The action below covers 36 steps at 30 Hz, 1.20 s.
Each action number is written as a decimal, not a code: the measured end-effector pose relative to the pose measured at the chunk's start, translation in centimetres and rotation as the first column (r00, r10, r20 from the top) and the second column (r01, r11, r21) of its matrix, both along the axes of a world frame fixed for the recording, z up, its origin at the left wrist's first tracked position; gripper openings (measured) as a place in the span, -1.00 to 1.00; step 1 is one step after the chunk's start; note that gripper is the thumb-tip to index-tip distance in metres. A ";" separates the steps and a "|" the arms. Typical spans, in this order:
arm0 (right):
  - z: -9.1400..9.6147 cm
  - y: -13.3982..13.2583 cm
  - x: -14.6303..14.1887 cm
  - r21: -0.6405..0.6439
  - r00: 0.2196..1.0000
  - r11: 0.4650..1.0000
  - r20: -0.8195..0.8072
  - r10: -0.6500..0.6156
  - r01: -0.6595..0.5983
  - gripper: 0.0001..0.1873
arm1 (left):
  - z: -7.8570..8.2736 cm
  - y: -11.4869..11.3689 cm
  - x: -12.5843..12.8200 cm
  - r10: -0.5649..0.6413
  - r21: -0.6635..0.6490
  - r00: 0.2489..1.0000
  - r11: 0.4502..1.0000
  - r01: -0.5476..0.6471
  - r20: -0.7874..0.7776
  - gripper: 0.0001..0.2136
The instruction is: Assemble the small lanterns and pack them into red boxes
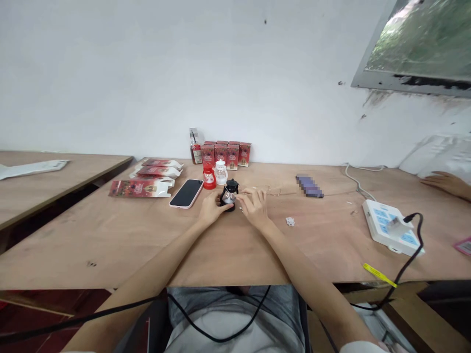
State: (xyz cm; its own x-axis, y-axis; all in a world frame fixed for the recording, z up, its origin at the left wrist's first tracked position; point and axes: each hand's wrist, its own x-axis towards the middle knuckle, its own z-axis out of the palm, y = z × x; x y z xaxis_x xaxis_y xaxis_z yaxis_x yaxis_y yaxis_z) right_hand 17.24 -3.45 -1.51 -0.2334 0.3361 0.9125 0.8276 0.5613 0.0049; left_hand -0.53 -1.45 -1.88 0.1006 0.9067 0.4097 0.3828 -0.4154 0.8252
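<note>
A small black lantern (pixel 231 185) with a clear middle stands upright on the wooden table, with my left hand (pixel 211 210) closed around its left side and base. At its right side, the fingers of my right hand (pixel 254 206) are pinched together, close to or touching the lantern. Whatever is between those fingertips is too small to make out. Just behind stand a red lantern (pixel 209 178) and a white lantern (pixel 221 172), side by side. Thin bent wire pieces (pixel 274 191) lie beyond my right hand.
Red boxes (pixel 232 156) and a bottle (pixel 196 150) stand near the wall. Opened red boxes (pixel 136 189) and a phone (pixel 187 193) lie left. To the right are a white piece (pixel 290 221), a power strip (pixel 384 223) with cables, and another person's hand (pixel 447 183).
</note>
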 end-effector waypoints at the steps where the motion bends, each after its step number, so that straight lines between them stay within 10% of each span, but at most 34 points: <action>1: -0.1 0.1 -0.2 0.005 0.998 1.000 0.057 0.021 -0.021 -0.73 | -0.1 0.1 0.0 -0.009 -0.010 1.000 1.000 0.009 -0.013 -0.51; 7: -0.3 0.2 -0.4 -0.101 0.955 0.987 0.261 0.144 -0.122 -0.72 | -0.4 0.4 -0.3 0.011 0.073 0.978 0.997 0.004 -0.206 -0.52; 13: -0.3 1.1 1.6 -0.278 0.998 0.960 -0.032 -0.048 0.038 -0.55 | 0.8 0.3 -1.2 0.042 0.144 0.909 0.989 0.019 -0.414 -0.47; 18: -0.9 2.8 4.2 -0.512 0.991 0.857 -0.072 -0.113 0.061 -0.47 | 2.0 0.8 -3.4 0.199 0.176 0.878 0.975 -0.134 -0.436 -0.57; 24: -1.6 3.3 4.9 -0.744 0.982 0.646 0.177 -0.062 0.175 -0.51 | 1.7 1.3 -4.3 0.086 0.087 0.897 0.995 -0.054 -0.434 -0.47; 30: -2.1 3.9 4.8 -0.777 0.973 0.595 0.228 -0.039 0.206 -0.53 | 1.1 1.3 -4.0 -0.078 -0.089 0.935 0.995 0.050 -0.346 -0.41; 36: -2.0 3.9 4.6 -0.787 0.970 0.576 0.237 -0.047 0.221 -0.52 | 0.1 1.7 -4.0 -0.043 0.069 0.846 0.993 0.094 -0.531 -0.09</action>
State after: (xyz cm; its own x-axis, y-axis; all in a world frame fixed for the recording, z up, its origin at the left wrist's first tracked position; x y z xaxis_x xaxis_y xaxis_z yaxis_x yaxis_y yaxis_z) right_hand 21.86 0.42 -3.49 -0.2430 0.9493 0.1994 0.9264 0.2881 -0.2426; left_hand -4.53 0.25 -1.78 0.3853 0.8516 0.3554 0.7174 -0.5187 0.4650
